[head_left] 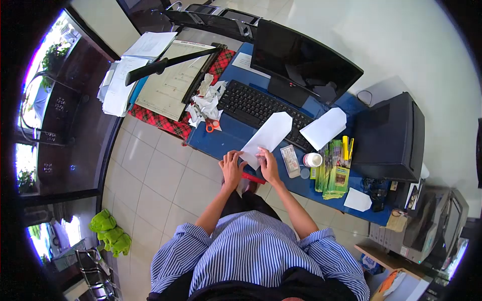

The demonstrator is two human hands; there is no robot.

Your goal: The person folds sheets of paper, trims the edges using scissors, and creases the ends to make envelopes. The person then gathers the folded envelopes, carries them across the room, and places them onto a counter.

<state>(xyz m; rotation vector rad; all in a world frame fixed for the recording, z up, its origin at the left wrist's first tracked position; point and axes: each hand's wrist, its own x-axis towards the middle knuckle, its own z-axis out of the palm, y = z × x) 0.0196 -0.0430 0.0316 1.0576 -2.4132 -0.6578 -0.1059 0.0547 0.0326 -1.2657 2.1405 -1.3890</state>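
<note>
There is one view only, taken from the head of the person, looking forward and steeply down. The lens is very wide, so straight lines bend and the corners become dark. Nearest to it is the striped shirt (251,251); a little farther are the left hand (232,169) and the right hand (269,168), at the near side of the table (233,134). The monitor (306,60) is at the far side, the tiled floor (160,165) at left, the printer (432,231) at right

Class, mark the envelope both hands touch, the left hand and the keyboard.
Envelope (270,132), head view: middle of its face.
Left hand (232,169), head view: back of the hand.
Keyboard (247,104), head view: its keys.
</note>
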